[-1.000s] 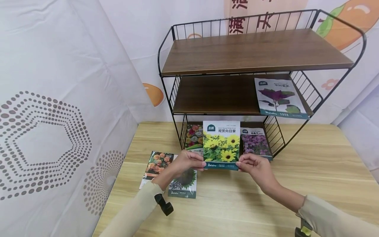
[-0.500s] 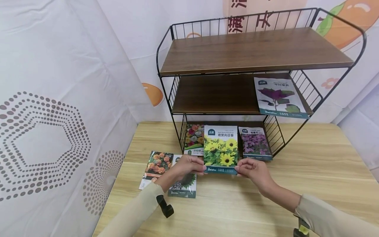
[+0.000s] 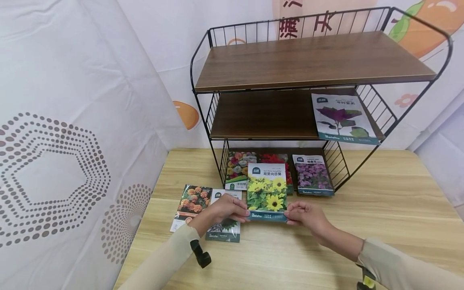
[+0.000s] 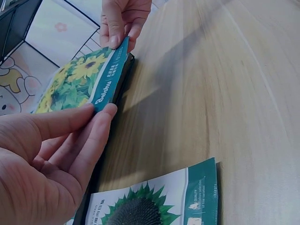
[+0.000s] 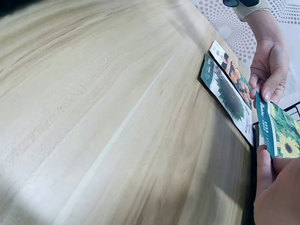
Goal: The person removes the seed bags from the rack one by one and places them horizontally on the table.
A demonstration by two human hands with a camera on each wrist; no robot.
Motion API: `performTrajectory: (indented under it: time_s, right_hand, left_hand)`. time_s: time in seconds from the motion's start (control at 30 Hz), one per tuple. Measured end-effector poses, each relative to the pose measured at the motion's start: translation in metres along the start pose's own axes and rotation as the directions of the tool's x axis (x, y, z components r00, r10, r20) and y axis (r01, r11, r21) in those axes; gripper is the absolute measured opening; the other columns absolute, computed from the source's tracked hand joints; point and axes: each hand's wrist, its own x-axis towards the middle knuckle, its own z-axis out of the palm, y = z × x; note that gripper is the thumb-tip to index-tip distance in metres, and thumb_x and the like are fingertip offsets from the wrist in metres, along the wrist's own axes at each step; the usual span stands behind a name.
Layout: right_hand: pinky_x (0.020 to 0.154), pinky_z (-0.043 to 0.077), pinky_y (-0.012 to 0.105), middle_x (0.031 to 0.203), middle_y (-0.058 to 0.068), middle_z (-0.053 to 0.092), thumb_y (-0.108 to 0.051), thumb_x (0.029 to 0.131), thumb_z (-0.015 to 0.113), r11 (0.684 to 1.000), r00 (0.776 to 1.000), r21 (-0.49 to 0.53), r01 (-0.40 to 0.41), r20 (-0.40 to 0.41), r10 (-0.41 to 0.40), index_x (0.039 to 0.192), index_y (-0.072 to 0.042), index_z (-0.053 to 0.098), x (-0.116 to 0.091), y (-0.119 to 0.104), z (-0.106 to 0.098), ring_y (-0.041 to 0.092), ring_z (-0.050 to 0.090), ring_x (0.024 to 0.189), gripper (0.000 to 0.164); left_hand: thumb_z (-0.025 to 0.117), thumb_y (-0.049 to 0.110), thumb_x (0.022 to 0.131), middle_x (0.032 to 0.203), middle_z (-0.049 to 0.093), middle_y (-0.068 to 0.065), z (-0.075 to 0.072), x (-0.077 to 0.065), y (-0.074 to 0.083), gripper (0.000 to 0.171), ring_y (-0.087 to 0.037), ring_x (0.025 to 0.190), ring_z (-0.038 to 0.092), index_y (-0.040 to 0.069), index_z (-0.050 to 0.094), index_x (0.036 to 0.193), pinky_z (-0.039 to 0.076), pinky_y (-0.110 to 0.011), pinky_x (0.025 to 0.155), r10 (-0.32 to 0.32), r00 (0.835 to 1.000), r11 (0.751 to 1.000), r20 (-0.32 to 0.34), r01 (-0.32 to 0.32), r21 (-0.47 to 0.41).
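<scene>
A seed packet with yellow sunflowers [image 3: 267, 189] is held by its two lower corners, in front of the bottom shelf. My left hand [image 3: 227, 208] pinches the lower left corner between thumb and fingers; my right hand [image 3: 308, 217] pinches the lower right one. In the left wrist view the packet [image 4: 77, 82] tilts above the table. Behind it on the bottom shelf are a packet with mixed roses [image 3: 237, 167], a red-flower packet [image 3: 288, 169], partly hidden, and a purple-flower packet [image 3: 312, 175]. Below my left hand lies a packet with a dark sunflower head [image 3: 224, 233].
An orange-flower packet [image 3: 192, 203] lies on the wooden table [image 3: 275, 257] at left. The black wire rack [image 3: 315, 80] has brown shelves; a purple-leaf packet [image 3: 342, 117] overhangs the middle shelf's front edge at right. A patterned white cloth [image 3: 72, 121] hangs at left.
Both hands have lowered the yellow sunflower packet and drawn it toward me, slightly left. The red-flower packet behind it has come into view.
</scene>
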Motion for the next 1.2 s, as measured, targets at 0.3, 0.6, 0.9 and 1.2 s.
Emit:
performTrajectory:
  time_s: [0.3,0.6,0.9,1.2]
  right_hand:
    - [0.078,0.066,0.025,0.090,0.004,0.073,0.000,0.095,0.067,0.997,0.996,0.020,-0.068,0.063,0.067,0.104,0.014,0.064,-0.002,0.007,0.004,0.010,0.074,0.079,0.017]
    - [0.077,0.066,0.024,0.089,0.004,0.073,0.002,0.095,0.064,0.994,0.988,0.027,-0.108,0.115,0.104,0.103,0.014,0.064,-0.006,0.017,0.009,0.010,0.074,0.078,0.014]
    - [0.078,0.066,0.025,0.089,0.006,0.072,0.002,0.094,0.064,0.984,0.976,0.018,-0.179,0.126,0.175,0.101,0.010,0.065,-0.012,0.029,0.014,0.011,0.074,0.079,0.011]
    - [0.079,0.066,0.025,0.090,0.006,0.070,0.002,0.094,0.065,0.980,0.969,0.028,-0.199,0.153,0.193,0.102,0.010,0.064,-0.016,0.033,0.018,0.011,0.073,0.079,0.012]
  left_hand:
    - [0.074,-0.003,0.089,0.089,0.078,-0.015,0.002,-0.004,-0.006,0.016,-0.018,0.074,0.077,-0.006,0.073,0.104,0.067,-0.028,0.072,-0.103,0.994,0.995,-0.021,0.103,-0.013]
    - [0.074,-0.005,0.087,0.088,0.078,-0.017,0.002,-0.009,-0.011,0.020,-0.017,0.069,0.076,-0.007,0.073,0.106,0.067,-0.028,0.070,-0.160,0.987,0.987,-0.011,0.160,0.022]
    - [0.074,-0.008,0.086,0.081,0.076,-0.017,0.002,-0.012,-0.016,0.010,-0.019,0.066,0.076,-0.006,0.069,0.095,0.066,-0.028,0.065,-0.222,0.974,0.974,0.035,0.221,0.044]
    - [0.071,-0.007,0.089,0.075,0.075,-0.013,0.002,-0.014,-0.026,0.004,-0.014,0.064,0.074,-0.004,0.070,0.090,0.066,-0.024,0.065,-0.275,0.957,0.960,0.089,0.269,0.072]
